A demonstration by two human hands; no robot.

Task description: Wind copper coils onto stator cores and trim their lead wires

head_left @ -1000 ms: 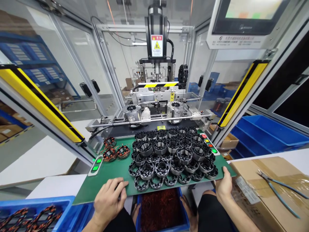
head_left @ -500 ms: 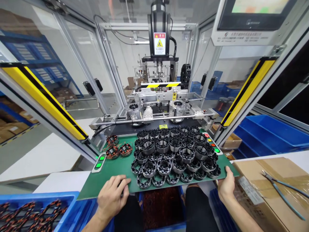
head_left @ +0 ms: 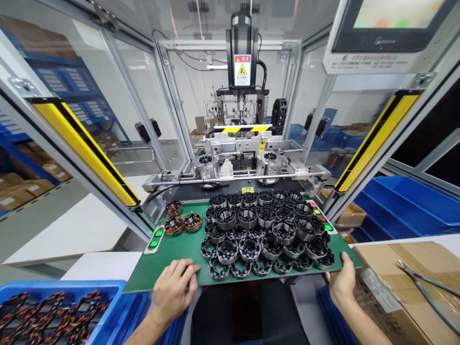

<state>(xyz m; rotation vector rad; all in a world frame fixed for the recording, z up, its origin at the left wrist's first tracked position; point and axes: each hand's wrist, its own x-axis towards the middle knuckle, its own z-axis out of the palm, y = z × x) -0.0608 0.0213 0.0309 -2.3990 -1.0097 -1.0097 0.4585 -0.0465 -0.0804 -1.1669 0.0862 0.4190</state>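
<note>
My left hand [head_left: 175,287] rests on the front edge of the green tabletop [head_left: 142,275], its fingers lying loosely bent on the surface and its thumb lower, by the edge. Near the front right corner, my right hand [head_left: 343,282] grips the tabletop, thumb on top and fingers hidden beneath. Between the hands stand stacked motor stator cores [head_left: 250,248], steel rings with black slotted liners, in layered rows. Several stators wound with copper wire [head_left: 193,222] sit at the left. Neither hand touches a stator.
Behind the tabletop is a machine with two cylindrical fixtures [head_left: 269,167]. Yellow light-curtain posts [head_left: 86,153] flank it. A blue crate [head_left: 115,290] of wound stators is at lower left. Pliers [head_left: 419,278] lie on a cardboard box [head_left: 386,311]. Green-lit buttons [head_left: 156,238] sit on the tabletop.
The view has shifted slightly, so everything appears a little farther right. My legs have come closer together, covering most of the bin below. Both hands keep their places on the tabletop edge.
</note>
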